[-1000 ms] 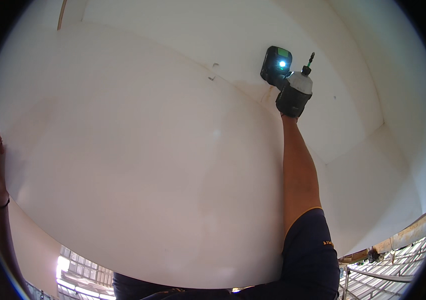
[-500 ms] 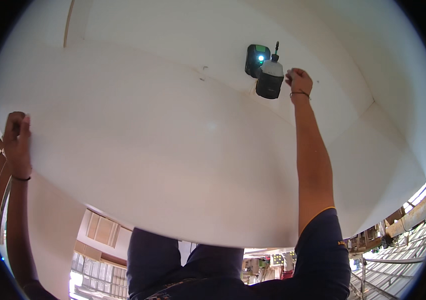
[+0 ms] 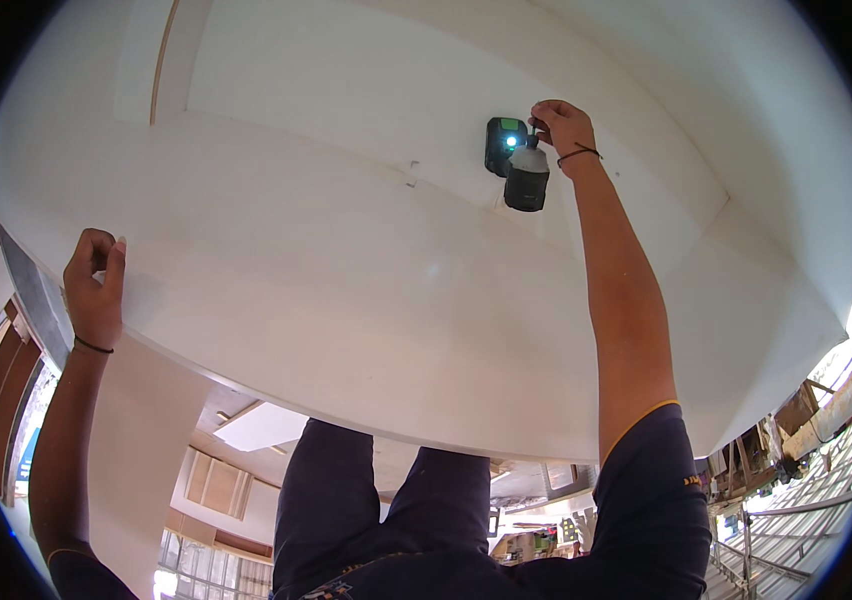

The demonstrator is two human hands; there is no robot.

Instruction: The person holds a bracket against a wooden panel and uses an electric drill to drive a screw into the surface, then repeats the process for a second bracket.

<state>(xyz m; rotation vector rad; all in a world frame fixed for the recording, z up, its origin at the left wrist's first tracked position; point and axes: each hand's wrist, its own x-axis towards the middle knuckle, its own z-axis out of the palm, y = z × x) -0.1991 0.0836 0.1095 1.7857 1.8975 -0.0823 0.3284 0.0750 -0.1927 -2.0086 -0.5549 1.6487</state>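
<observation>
A black and grey cordless driver [image 3: 526, 187] with a green patch and a lit lamp sits on a large white panel [image 3: 346, 290]. My right hand [image 3: 563, 125] is closed at the driver's nose, its fingertips pinched around the upright bit. Those fingers cover most of the bit, and whether a small screw is in them too is hidden. Over at the left, my left hand [image 3: 96, 285] hovers by the panel's edge, thumb and fingers curled together. What the left hand holds, if anything, cannot be made out.
A thin wooden strip [image 3: 163, 62] shows at the panel's far left. Small marks [image 3: 412, 172] dot the panel near its middle. Past the near edge are my legs [image 3: 386, 490], a pale wooden cabinet [image 3: 214, 482] and, at the right, a metal frame [image 3: 796, 510].
My right hand has moved left from beside the driver onto its bit. My left hand appears a little further right, and the whole view has shifted slightly.
</observation>
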